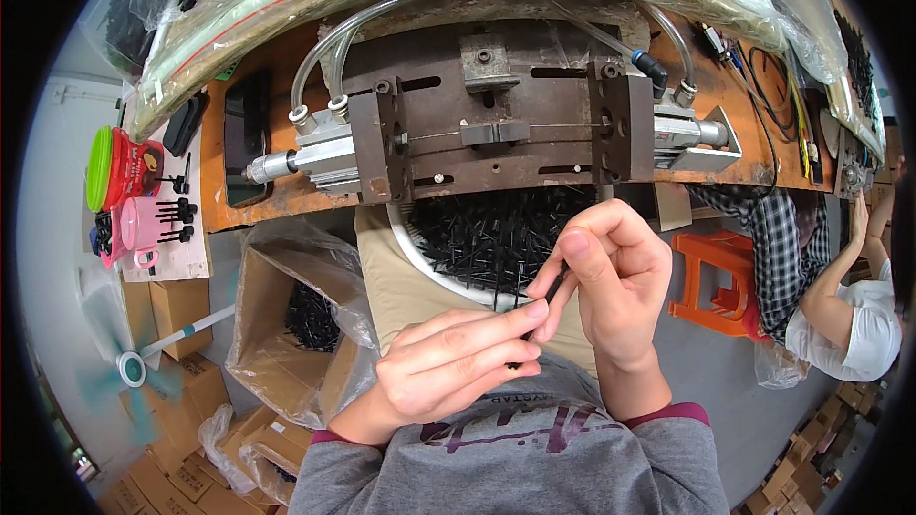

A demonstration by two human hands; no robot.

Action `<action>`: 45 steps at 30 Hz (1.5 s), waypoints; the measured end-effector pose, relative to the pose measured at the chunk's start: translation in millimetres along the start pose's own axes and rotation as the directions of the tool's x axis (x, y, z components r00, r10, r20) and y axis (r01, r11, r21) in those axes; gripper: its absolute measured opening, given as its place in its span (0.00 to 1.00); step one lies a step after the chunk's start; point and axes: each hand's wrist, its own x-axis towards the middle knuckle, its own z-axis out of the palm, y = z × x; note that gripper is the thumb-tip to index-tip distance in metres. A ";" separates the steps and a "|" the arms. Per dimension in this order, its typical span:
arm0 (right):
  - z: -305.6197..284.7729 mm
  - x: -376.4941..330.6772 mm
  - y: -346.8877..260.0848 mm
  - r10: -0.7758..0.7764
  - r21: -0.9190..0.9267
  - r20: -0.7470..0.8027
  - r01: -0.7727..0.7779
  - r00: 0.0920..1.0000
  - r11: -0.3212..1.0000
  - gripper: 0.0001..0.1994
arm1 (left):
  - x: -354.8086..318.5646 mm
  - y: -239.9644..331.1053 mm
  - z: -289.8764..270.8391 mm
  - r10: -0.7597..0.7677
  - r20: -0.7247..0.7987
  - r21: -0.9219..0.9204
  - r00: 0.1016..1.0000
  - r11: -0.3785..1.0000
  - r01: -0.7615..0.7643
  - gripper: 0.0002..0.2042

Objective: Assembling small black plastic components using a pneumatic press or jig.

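Close to my chest, both hands meet over a thin black rod-like part. My right hand pinches its upper end between thumb and fingers. The fingers of my left hand are pressed together around the lower end, and a dark tip shows under them. Just beyond my hands, a white-rimmed basin on my lap holds a heap of similar thin black parts. Fingers partly hide the held part, so its exact kind is unclear.
Ahead stands a brown metal fixture with air cylinders and clear hoses on a wooden bench. A phone and pink cup are left. An open carton stands below. Rightward are an orange stool and another person.
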 end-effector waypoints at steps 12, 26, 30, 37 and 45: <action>-2.9 3.8 3.3 0.062 0.024 0.023 -0.062 0.998 0.998 0.12 | 2.6 -4.3 -1.4 0.032 -0.012 0.079 0.999 0.996 -0.031 0.16; 0.5 0.6 6.9 -0.065 -0.097 0.035 0.068 0.997 0.993 0.09 | 0.8 -1.3 0.3 0.018 -0.029 0.080 0.999 0.997 -0.016 0.16; -2.1 -1.3 5.9 -0.033 -0.023 0.040 0.034 0.999 0.999 0.06 | 1.7 0.4 1.4 0.009 -0.026 0.074 1.000 0.997 -0.007 0.16; -5.8 -3.7 8.7 -0.035 -0.002 0.044 0.036 0.998 0.999 0.05 | 1.3 0.3 4.9 0.000 -0.030 0.065 1.000 0.998 0.002 0.17; -6.8 -4.6 9.0 -0.033 0.007 0.051 0.033 0.998 0.999 0.05 | 0.3 -1.0 8.2 -0.010 -0.044 0.047 0.999 0.999 0.012 0.17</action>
